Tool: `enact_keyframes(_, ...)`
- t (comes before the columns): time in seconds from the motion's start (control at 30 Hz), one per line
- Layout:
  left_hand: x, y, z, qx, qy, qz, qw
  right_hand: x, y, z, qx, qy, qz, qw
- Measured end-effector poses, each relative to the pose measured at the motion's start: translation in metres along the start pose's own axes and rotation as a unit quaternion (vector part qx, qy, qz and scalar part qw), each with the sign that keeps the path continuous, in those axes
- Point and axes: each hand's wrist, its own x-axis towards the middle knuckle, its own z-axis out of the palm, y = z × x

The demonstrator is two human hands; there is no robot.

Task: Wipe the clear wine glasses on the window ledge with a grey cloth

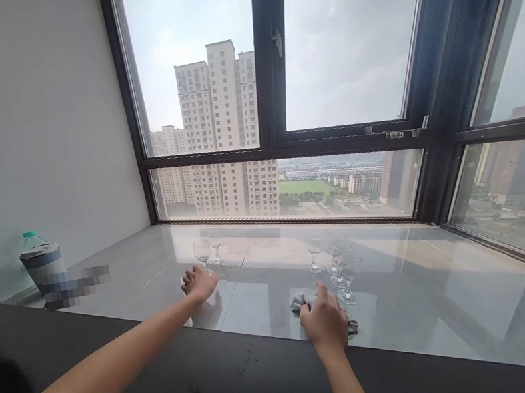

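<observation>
Clear and six in all: two stemmed glasses (pixel 202 253) just beyond the left hand (pixel 200 282), its arm outstretched, fingers half-curled (whether touching, I can't tell); four more glasses (pixel 338 257) beyond the right hand (pixel 324 317), bent palm-down over one grey cloth (pixel 299 300), its hold hidden; one cup (pixel 43 261) left of both

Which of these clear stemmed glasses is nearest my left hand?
The leftmost clear, round-bowled stemmed glass: your left hand partly hides its lower part, while the others all stand farther right.
</observation>
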Motion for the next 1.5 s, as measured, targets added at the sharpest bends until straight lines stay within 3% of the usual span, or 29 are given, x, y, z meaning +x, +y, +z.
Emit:
enact_keyframes(0.13, -0.043, 0.043, -0.003, -0.113, -0.114, 0.162, 0.974, -0.001, -0.004, -0.002, -0.015, 0.004, 0.012, 1.000)
enact_keyframes(0.27, -0.091, 0.124, -0.001, -0.184, -0.181, 0.346, 0.902, -0.002, -0.007, -0.005, -0.028, 0.008, 0.018, 0.999)
enact_keyframes(0.4, -0.140, 0.201, 0.007, -0.128, -0.270, 0.448, 0.842, -0.003, -0.008, -0.003, -0.016, 0.035, 0.053, 0.998)
enact_keyframes(0.53, -0.175, 0.244, 0.014, -0.096, -0.304, 0.434, 0.843, -0.005, -0.008, -0.001, -0.010, 0.087, 0.096, 0.992)
enact_keyframes(0.63, -0.185, 0.259, 0.017, -0.083, -0.330, 0.397, 0.852, -0.005, -0.007, -0.002, -0.005, 0.090, 0.102, 0.991)
enact_keyframes(0.77, -0.187, 0.271, 0.022, -0.104, -0.323, 0.361, 0.868, -0.005, -0.006, -0.005, -0.004, 0.073, 0.079, 0.994)
enact_keyframes(0.97, -0.182, 0.268, 0.028, -0.134, -0.288, 0.375, 0.871, -0.005, -0.008, -0.011, -0.016, 0.037, 0.054, 0.998)
enact_keyframes(1.13, -0.160, 0.240, 0.020, -0.122, -0.233, 0.369, 0.892, -0.004, -0.008, -0.010, -0.028, 0.044, 0.058, 0.997)
enact_keyframes(1.3, -0.106, 0.189, -0.003, -0.122, -0.132, 0.346, 0.921, -0.004, -0.006, -0.005, -0.033, 0.057, 0.052, 0.996)
enact_keyframes(1.5, -0.034, 0.101, -0.041, -0.055, -0.056, 0.264, 0.961, -0.006, -0.006, -0.005, -0.046, 0.061, 0.047, 0.996)
